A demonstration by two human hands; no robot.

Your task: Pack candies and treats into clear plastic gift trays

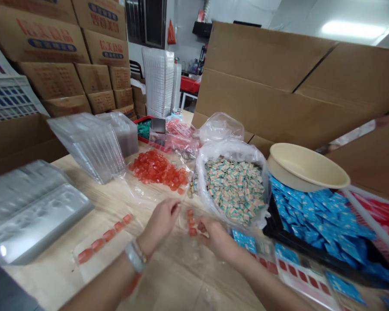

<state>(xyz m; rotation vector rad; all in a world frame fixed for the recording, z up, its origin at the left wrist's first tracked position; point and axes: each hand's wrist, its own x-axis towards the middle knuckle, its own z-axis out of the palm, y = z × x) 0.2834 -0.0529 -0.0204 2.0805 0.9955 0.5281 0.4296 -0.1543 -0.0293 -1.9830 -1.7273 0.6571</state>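
Head camera view: we bent over a pale wooden surface (100, 203), both hands gathered about a short row of orange pieces (191, 222). Our left hand (162, 218) was just to the left of that row, its fingers curled in toward the thumb; whether they pinched anything, we could not make out. Our right hand (210, 231) was on the other side, fingertips bent in at the lower pieces (blur hid whether they gripped one or merely nudged it).

Beyond the hands was a loose orange pile (157, 170), near a white plastic bag (202, 168) filled with green-and-orange packets (236, 185). A longer orange row (105, 239) ran slantwise to the left of our left hand. At the right, blue packets (314, 216) heaped a black tray (274, 220), a cream basin (307, 168) at its far edge.

Neat handling, in our judgement, called for light fingertips: one hand steadying beside the short row, the other squaring each piece against its neighbour, with the left forearm lifted clear of the longer row. Too hard a push, we reckoned, could have sent several pieces out of line at once.
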